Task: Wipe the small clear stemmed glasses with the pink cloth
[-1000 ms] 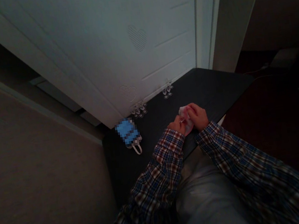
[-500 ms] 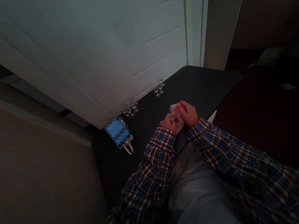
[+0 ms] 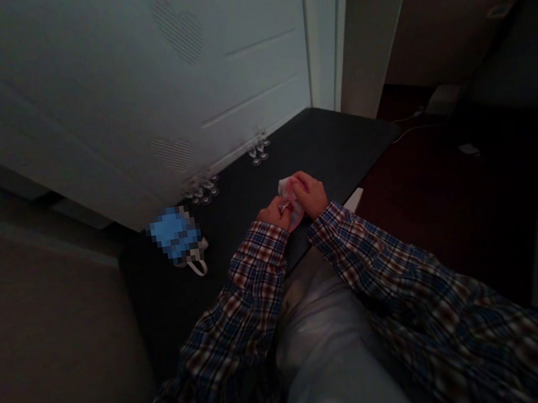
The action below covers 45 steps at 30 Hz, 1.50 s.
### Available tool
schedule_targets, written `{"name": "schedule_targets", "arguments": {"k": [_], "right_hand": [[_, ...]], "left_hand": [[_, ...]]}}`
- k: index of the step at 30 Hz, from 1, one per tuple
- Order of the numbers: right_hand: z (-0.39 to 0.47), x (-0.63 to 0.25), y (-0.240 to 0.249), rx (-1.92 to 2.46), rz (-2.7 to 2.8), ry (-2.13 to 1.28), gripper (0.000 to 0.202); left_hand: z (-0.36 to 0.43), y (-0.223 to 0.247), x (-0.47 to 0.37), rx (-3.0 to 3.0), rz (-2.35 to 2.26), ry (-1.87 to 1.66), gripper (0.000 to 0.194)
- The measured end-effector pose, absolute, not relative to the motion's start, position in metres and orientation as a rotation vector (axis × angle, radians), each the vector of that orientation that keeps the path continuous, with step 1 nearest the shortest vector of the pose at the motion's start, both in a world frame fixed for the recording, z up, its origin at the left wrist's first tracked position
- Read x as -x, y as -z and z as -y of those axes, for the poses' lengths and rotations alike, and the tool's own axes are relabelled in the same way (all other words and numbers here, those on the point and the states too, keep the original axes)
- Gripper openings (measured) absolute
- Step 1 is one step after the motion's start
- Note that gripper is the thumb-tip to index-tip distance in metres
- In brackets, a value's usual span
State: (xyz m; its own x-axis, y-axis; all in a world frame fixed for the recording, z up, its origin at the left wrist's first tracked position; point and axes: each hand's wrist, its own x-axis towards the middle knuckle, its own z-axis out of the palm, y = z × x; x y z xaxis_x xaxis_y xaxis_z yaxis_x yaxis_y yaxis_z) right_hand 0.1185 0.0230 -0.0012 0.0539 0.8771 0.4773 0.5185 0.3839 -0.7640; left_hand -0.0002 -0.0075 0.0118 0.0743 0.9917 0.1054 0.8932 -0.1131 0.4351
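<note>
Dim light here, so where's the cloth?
In the head view, the cloth is just right of centre, between left hand and right hand, over the dark table.

A blue item [image 3: 175,234], its surface blurred out, lies on the black tabletop [image 3: 340,137], with a pale looped strap [image 3: 199,266] at its near end. Behind the tabletop rises a white panel [image 3: 232,25] bearing two ribbed hearts and grooved lines. To the right, a thin pale cord [image 3: 414,128] and a small whitish piece [image 3: 469,149] lie on the dark reddish floor [image 3: 411,207].
</note>
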Motion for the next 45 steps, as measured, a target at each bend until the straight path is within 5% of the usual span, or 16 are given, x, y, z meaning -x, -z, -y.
{"name": "schedule_targets", "arguments": {"k": [45], "right_hand": [[-0.03,-0.12,0.001,1.278,1.663,-0.467,0.025]], "left_hand": [[-0.003,0.005,0.001,-2.19,-1.903,-0.714,0.029]]}}
